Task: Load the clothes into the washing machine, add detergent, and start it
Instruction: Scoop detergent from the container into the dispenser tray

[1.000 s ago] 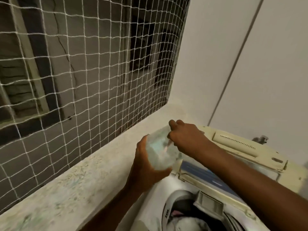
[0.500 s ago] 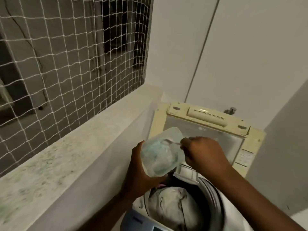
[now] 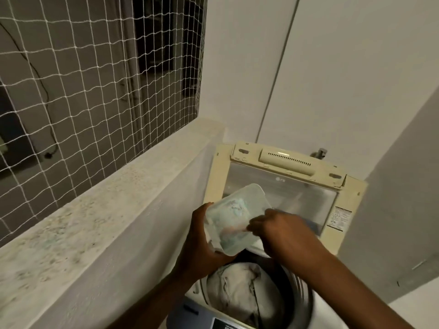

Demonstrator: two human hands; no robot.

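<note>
A top-loading washing machine (image 3: 306, 312) stands at the bottom with its yellowed lid (image 3: 285, 176) raised against the wall. Pale clothes (image 3: 240, 290) fill the drum. My left hand (image 3: 202, 248) grips a clear plastic container (image 3: 237, 217) of pale blue-white detergent powder, tilted above the drum. My right hand (image 3: 282, 231) reaches into the container's mouth, fingers pinched on a small spoon that is blurred and mostly hidden.
A speckled stone ledge (image 3: 90, 222) runs along the left of the machine, with white netting (image 3: 95, 74) over the opening above it. White walls stand behind and to the right. A tap (image 3: 319, 153) sits behind the lid.
The view has swung right and down, bringing the drum and lid into sight. Both hands with the container have moved over the drum, and my right hand has dipped lower into the container.
</note>
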